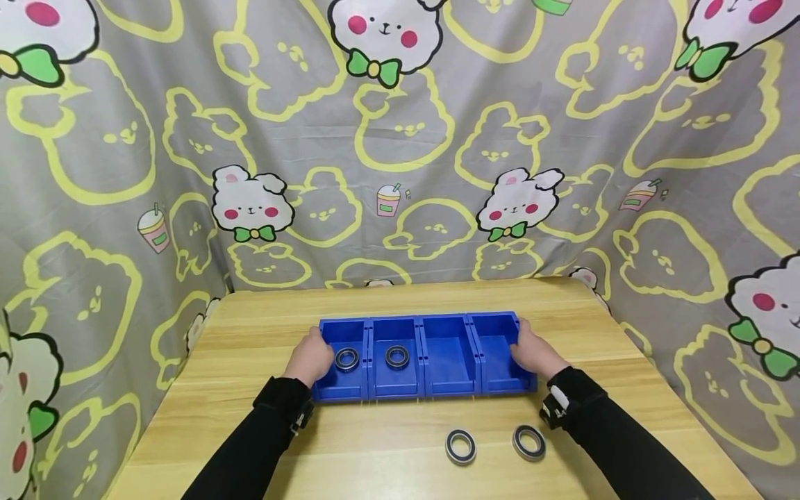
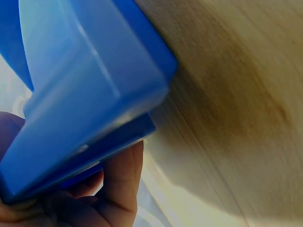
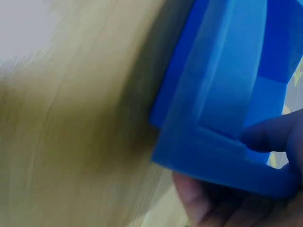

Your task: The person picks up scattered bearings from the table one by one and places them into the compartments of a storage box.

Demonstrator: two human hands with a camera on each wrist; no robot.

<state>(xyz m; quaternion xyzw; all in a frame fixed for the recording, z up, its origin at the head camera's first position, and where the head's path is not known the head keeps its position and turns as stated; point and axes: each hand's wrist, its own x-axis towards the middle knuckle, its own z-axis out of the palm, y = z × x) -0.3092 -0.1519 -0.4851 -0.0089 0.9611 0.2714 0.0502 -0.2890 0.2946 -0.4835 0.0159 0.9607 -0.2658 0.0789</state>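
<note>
A row of blue plastic bins (image 1: 450, 355), joined side by side, spans the space between my two hands. My left hand (image 1: 310, 357) grips the left end wall, its fingers curled under the edge in the left wrist view. At the opposite end my right hand (image 1: 536, 353) holds the side wall, thumb inside and fingers beneath in the right wrist view. One ball bearing (image 1: 346, 359) lies in the leftmost bin, and another bearing (image 1: 396, 357) in the bin beside it. The two bins on the right hold nothing.
Two more bearings lie on the wooden table (image 1: 375, 458) in front of the bins: one bearing (image 1: 460, 446) right of centre, the other bearing (image 1: 528, 443) near my right sleeve. A patterned grey curtain (image 1: 425, 229) hangs behind and along both sides of the table.
</note>
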